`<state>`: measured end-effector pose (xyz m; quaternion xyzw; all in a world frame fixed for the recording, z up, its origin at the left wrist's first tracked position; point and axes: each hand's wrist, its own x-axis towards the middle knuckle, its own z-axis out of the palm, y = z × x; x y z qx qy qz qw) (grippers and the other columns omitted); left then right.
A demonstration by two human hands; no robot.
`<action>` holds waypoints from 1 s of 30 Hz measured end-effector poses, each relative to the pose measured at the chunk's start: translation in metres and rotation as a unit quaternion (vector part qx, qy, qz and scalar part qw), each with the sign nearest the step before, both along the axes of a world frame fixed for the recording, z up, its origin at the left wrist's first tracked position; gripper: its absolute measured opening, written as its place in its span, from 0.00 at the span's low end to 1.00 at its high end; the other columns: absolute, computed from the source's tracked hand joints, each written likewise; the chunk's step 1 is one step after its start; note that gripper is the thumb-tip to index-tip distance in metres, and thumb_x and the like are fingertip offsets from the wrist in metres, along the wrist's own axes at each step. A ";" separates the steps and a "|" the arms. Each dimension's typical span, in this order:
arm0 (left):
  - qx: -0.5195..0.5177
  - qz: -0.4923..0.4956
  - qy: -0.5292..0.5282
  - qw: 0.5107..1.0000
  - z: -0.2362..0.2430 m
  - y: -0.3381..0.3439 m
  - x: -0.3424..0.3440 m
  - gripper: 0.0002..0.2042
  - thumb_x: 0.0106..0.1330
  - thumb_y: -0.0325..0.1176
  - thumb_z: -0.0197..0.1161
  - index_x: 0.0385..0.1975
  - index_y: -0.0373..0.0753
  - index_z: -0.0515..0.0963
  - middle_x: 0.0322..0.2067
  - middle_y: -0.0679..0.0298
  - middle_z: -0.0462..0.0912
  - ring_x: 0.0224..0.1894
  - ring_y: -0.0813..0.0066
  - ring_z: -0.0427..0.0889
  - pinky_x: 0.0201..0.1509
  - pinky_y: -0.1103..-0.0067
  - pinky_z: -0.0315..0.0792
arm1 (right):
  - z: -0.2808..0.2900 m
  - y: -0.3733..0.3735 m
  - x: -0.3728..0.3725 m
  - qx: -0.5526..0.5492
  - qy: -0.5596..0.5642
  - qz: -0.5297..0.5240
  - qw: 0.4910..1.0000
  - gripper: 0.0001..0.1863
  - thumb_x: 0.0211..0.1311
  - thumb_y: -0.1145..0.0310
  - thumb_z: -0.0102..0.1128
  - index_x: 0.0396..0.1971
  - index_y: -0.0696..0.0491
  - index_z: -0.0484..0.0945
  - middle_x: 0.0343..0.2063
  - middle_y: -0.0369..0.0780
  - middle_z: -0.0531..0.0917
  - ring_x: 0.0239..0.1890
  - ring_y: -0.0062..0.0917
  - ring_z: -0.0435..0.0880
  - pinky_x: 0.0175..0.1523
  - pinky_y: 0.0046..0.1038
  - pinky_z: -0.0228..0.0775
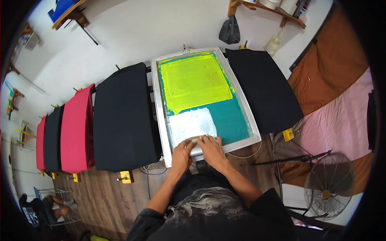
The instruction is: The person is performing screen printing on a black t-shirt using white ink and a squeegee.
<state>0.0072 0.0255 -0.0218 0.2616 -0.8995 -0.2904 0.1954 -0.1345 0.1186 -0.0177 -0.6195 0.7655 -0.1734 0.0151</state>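
A metal-framed printing screen (254,129) lies in front of me, its mesh (231,120) teal, with a bright yellow-green ink patch (193,80) on the upper part and a pale, near-white ink patch (191,122) at the lower left. My left hand (183,154) and my right hand (211,150) grip a squeegee (196,149) side by side at the screen's near edge, just below the pale ink. Both hands have their fingers bent over the squeegee.
Black cloth-covered boards (122,116) (261,88) flank the screen, with pink (76,128) and black ones further left. A standing fan (325,184) is at lower right. Brown and pink fabric (337,112) hangs at right. A seated person (44,213) is at lower left. Shelves (269,10) line the wall.
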 end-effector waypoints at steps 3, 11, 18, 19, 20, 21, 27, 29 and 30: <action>0.027 -0.013 -0.021 0.999 0.013 0.000 0.004 0.27 0.44 0.14 0.57 0.49 0.38 0.80 0.47 0.47 0.80 0.49 0.46 0.79 0.53 0.60 0.73 | 0.017 0.003 0.001 0.037 -0.045 0.009 0.998 0.16 0.54 0.79 0.55 0.43 0.50 0.78 0.38 0.41 0.78 0.45 0.36 0.79 0.51 0.45 0.58; -0.008 -0.021 -0.010 1.000 0.003 -0.082 -0.040 0.22 0.47 0.16 0.58 0.44 0.41 0.83 0.40 0.49 0.83 0.42 0.48 0.82 0.47 0.63 0.77 | 0.019 -0.079 -0.046 0.108 -0.056 -0.003 0.993 0.14 0.57 0.77 0.54 0.43 0.50 0.79 0.40 0.44 0.81 0.46 0.40 0.81 0.48 0.50 0.61; 0.007 -0.006 -0.015 1.000 -0.011 -0.031 -0.007 0.24 0.44 0.15 0.61 0.46 0.40 0.81 0.39 0.49 0.81 0.42 0.46 0.81 0.47 0.62 0.76 | 0.002 -0.026 -0.014 0.057 -0.049 0.004 0.997 0.20 0.45 0.81 0.62 0.41 0.48 0.77 0.39 0.40 0.77 0.45 0.39 0.79 0.48 0.45 0.63; 0.007 -0.004 -0.002 1.000 -0.002 -0.016 0.000 0.25 0.43 0.15 0.61 0.46 0.39 0.81 0.40 0.50 0.81 0.43 0.48 0.80 0.48 0.62 0.75 | 0.002 -0.014 -0.006 0.064 -0.045 -0.007 0.997 0.22 0.43 0.80 0.63 0.42 0.48 0.77 0.39 0.40 0.77 0.46 0.38 0.79 0.49 0.43 0.62; 0.003 -0.009 0.008 1.000 -0.002 -0.009 0.006 0.26 0.43 0.15 0.61 0.47 0.38 0.81 0.42 0.50 0.81 0.44 0.48 0.79 0.49 0.63 0.75 | 0.008 -0.007 0.000 0.068 -0.044 -0.006 0.997 0.22 0.43 0.80 0.63 0.43 0.48 0.77 0.39 0.40 0.77 0.46 0.38 0.79 0.50 0.43 0.62; 0.022 -0.005 -0.010 1.000 0.002 -0.007 0.008 0.25 0.43 0.15 0.61 0.46 0.38 0.81 0.41 0.50 0.81 0.44 0.49 0.80 0.48 0.62 0.75 | 0.015 -0.002 0.004 0.072 -0.045 -0.002 0.996 0.23 0.43 0.80 0.63 0.44 0.48 0.78 0.40 0.40 0.77 0.47 0.37 0.79 0.50 0.43 0.62; 0.025 0.015 -0.026 0.999 0.019 -0.047 -0.013 0.20 0.46 0.18 0.61 0.41 0.42 0.84 0.34 0.51 0.84 0.37 0.49 0.83 0.43 0.61 0.78 | 0.039 -0.051 -0.023 0.128 -0.056 0.017 0.990 0.18 0.46 0.80 0.61 0.40 0.48 0.80 0.36 0.42 0.80 0.43 0.40 0.81 0.48 0.44 0.62; 0.003 0.035 0.018 0.999 0.012 -0.065 -0.026 0.20 0.46 0.17 0.60 0.40 0.41 0.84 0.35 0.51 0.84 0.37 0.48 0.83 0.43 0.62 0.78 | 0.037 -0.073 -0.034 0.116 -0.027 0.020 0.993 0.18 0.48 0.79 0.62 0.41 0.49 0.79 0.37 0.43 0.80 0.44 0.41 0.81 0.47 0.45 0.64; 0.016 0.043 0.027 0.999 0.009 -0.070 -0.029 0.20 0.46 0.16 0.60 0.41 0.40 0.84 0.36 0.52 0.83 0.39 0.49 0.83 0.44 0.62 0.78 | 0.035 -0.078 -0.036 0.109 -0.015 0.018 0.994 0.17 0.48 0.79 0.62 0.41 0.49 0.79 0.38 0.43 0.80 0.44 0.41 0.81 0.46 0.45 0.64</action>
